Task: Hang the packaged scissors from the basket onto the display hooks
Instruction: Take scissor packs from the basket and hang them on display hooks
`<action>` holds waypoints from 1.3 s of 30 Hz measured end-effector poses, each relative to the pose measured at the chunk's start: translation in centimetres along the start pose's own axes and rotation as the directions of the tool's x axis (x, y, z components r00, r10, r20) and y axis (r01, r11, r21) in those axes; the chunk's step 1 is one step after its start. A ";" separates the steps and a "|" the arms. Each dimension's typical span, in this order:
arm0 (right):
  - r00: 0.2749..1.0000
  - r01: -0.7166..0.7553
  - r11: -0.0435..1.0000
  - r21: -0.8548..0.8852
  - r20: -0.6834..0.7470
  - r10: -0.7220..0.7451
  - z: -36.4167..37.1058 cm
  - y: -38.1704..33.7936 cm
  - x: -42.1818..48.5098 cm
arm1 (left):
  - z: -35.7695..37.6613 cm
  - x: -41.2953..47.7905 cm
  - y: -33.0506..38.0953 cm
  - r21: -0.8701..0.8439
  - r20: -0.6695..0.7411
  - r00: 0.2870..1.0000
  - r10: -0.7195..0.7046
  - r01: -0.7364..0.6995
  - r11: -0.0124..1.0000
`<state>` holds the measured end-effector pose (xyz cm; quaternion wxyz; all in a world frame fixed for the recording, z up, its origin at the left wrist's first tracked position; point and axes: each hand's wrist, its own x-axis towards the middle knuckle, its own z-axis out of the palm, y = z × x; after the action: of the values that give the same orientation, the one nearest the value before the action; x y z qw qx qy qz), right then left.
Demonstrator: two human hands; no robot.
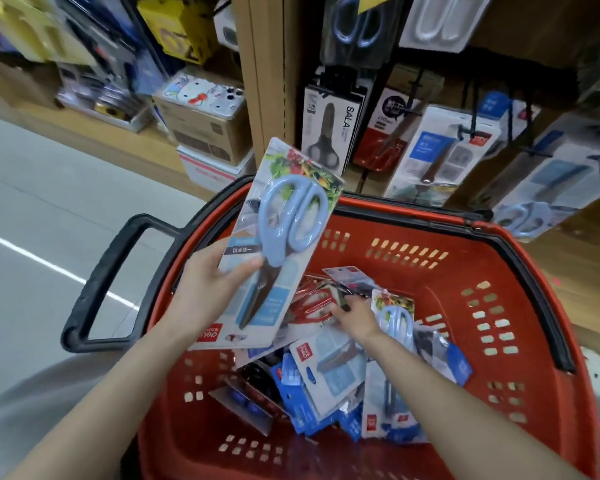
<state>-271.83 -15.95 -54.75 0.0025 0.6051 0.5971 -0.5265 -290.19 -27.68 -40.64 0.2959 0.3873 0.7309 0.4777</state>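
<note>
Gripping 1 scissors pack, the left hand sat at 9 o'clock from the right hand, whose grip was unclear.

we see a carded pack of pale blue scissors raised over the left rim of the red basket, tilted, handles up and dark blades pointing down, gripped at its lower part by our left hand. more scissor packs lie heaped and overlapping on the basket floor. beyond, black display hooks carry hanging packs.
</note>
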 end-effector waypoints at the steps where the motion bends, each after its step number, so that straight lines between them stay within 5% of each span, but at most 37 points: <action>1: 1.000 -0.026 0.998 0.053 -0.015 0.026 0.2 -0.2 0.3 | -0.1 0.1 0.0 -0.008 -0.005 1.000 -0.005 0.004 1.000; 6: 0.989 -0.146 0.973 0.178 0.059 0.138 -0.8 -1.3 -0.2 | -0.4 0.1 -0.6 -0.030 -0.006 0.999 -0.049 0.049 0.998; 11: 0.990 -0.052 0.986 0.157 0.136 0.030 -4.7 -2.5 -2.4 | 0.4 -0.6 -0.7 -0.144 0.002 0.983 -0.182 0.180 0.973; 17: 0.978 0.194 0.975 0.111 0.057 -0.201 -13.5 -2.7 -7.5 | 1.8 -1.4 -0.5 -0.213 0.008 0.972 -0.236 0.232 0.949; 22: 0.929 0.370 0.867 0.335 -0.127 -0.348 -19.5 -3.7 -12.8 | 3.7 -1.9 0.5 -0.253 -0.002 0.963 -0.268 0.259 0.932; 27: 0.879 0.472 0.727 0.499 -0.334 -0.341 -21.8 -3.7 -16.8 | 6.3 -2.6 1.7 -0.298 0.045 0.951 -0.305 0.305 0.905; 32: 0.924 0.383 0.604 0.699 -0.280 -0.262 -18.8 -2.2 -18.0 | 10.1 -3.8 3.3 -0.431 0.185 0.923 -0.338 0.385 0.816; 39: 0.957 0.269 0.841 0.469 -0.035 -0.287 -14.4 2.0 -18.7 | 12.4 -4.6 5.6 -0.587 0.244 0.902 -0.355 0.429 0.687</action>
<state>-256.31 -20.87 -37.64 -0.2089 0.4850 0.5333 -0.6609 -276.19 -24.42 -39.75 0.5428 0.1264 0.5774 0.5966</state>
